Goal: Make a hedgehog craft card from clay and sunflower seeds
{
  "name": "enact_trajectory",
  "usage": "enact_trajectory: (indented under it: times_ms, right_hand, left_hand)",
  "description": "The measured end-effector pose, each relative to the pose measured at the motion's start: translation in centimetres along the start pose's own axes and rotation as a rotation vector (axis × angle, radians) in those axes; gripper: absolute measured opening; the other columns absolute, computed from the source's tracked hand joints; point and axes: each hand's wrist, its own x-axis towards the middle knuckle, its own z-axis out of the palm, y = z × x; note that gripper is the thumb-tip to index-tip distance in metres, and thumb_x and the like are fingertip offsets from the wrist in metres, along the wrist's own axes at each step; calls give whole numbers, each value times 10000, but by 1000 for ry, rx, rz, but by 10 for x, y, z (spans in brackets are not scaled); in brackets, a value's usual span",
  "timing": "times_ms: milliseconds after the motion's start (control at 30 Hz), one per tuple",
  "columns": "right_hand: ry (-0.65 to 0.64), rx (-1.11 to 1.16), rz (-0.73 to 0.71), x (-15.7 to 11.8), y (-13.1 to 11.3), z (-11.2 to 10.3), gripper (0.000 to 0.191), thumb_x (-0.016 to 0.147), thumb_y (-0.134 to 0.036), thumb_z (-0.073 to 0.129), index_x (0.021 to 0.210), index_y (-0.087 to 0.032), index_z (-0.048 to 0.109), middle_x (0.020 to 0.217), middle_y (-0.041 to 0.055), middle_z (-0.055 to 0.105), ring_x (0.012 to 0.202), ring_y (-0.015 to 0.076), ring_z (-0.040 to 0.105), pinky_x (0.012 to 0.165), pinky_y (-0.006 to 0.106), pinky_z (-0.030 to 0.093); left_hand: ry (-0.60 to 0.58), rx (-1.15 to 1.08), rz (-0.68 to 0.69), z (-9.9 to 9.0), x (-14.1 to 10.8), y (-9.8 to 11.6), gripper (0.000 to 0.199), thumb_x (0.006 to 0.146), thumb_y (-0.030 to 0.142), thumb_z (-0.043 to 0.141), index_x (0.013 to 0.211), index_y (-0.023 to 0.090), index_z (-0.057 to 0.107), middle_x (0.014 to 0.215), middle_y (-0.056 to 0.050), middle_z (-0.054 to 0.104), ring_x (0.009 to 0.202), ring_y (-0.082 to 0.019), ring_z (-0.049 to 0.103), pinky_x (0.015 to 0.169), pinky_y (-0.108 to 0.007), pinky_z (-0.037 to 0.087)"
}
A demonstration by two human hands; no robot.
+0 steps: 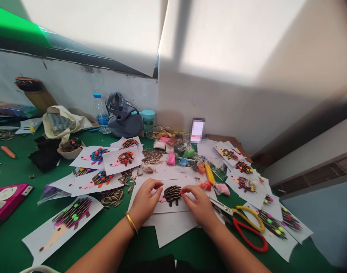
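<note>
A hedgehog picture (pixel 172 194), with a dark body of sunflower seeds, lies on white paper in front of me. At its left end, by the pinkish snout, is my left hand (pixel 145 199), fingers curled and thumb near the forefinger; whatever they may hold is hidden. My right hand (pixel 200 204) pinches a small bit of red clay (pixel 182 192) at the picture's right edge. White sheets (pixel 173 229) lie beneath. Scissors (pixel 249 223) with red and yellow handles rest beside my right forearm.
Finished-looking hedgehog cards (pixel 72 223) lie at left, and more cards (pixel 244 182) at right. Loose sunflower seeds (pixel 112 196) and packets of coloured clay (pixel 170 158) are spread around. A bottle (pixel 101 115), grey bag (pixel 125 121) and phone (pixel 197 130) stand along the wall.
</note>
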Motion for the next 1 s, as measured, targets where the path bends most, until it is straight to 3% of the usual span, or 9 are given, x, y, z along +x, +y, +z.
enact_trajectory:
  times_ms: [167,300,533,1000]
  right_hand:
    - [-65,-118,-87,15,-8,11,83,869,-262,644,931,-249,699,938,26,694,933,207,590,853,345,406]
    - [-71,-238,-74,23,-12,19,92,859,-247,668,920,-283,727,920,22,677,940,210,563,841,347,363]
    - [-101,-332,-61,30,-13,27,99,873,-271,661,933,-294,736,859,19,661,921,202,560,808,344,327]
    - [-127,-280,-85,28,-7,33,139,877,-250,647,979,-287,735,890,25,678,928,205,562,824,349,330]
  left_hand:
    - [-140,696,188,1,-2,-5,120,800,165,624,855,242,697,893,-36,638,895,-238,554,843,-367,399]
    - [-173,994,226,5,-2,-6,103,826,185,628,888,239,690,927,-34,652,913,-230,571,803,-363,384]
    - [-189,1131,237,12,1,-7,108,853,202,610,895,253,696,915,-27,653,913,-231,571,785,-369,362]
    - [-191,1135,202,14,3,-4,114,863,213,600,890,247,706,921,-31,653,933,-234,577,800,-377,363]
